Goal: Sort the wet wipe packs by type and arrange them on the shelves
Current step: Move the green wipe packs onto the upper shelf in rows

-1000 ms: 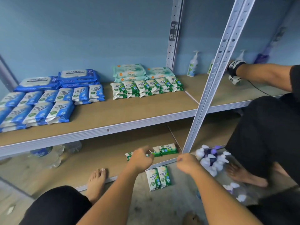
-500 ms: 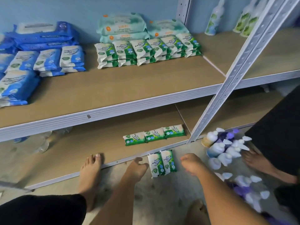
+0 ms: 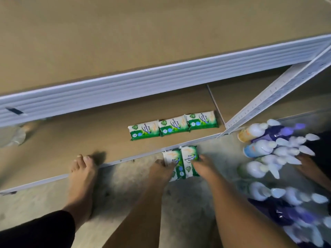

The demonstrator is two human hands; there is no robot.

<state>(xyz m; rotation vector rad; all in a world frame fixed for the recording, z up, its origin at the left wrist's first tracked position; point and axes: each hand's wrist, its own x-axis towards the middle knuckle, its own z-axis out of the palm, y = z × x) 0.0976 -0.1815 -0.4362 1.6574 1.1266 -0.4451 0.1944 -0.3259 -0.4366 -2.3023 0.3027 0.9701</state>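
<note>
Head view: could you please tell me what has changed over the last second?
Both hands dropped from the lower shelf to the floor: the left hand and right hand now grip the pair of green packs from either side. The pair lies where it was, and the row of three green packs stays on the shelf.
</note>
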